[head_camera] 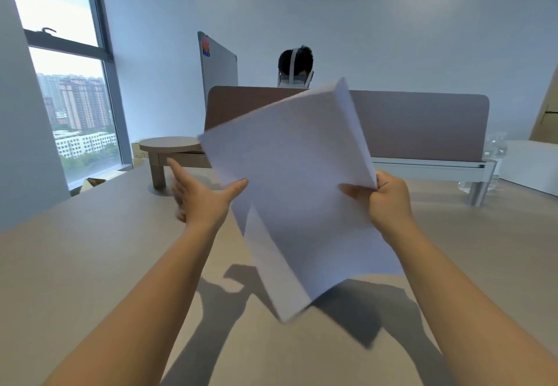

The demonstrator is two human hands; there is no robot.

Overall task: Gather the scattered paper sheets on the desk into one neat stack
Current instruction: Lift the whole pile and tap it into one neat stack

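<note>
Head view
Sheets [299, 192]: held up above the table [90, 249]; light, floppy, fanned apart below the grip. Best held by opposite edges.
Right hand [383, 201]: grip closed, pinching the sheets' right edge.
Left hand [200, 201]: fingers spread, thumb touching the left edge.

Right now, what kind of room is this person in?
Most likely an office high up in a building: a desk with a divider screen, a whiteboard, and a window looking over city towers.
</note>
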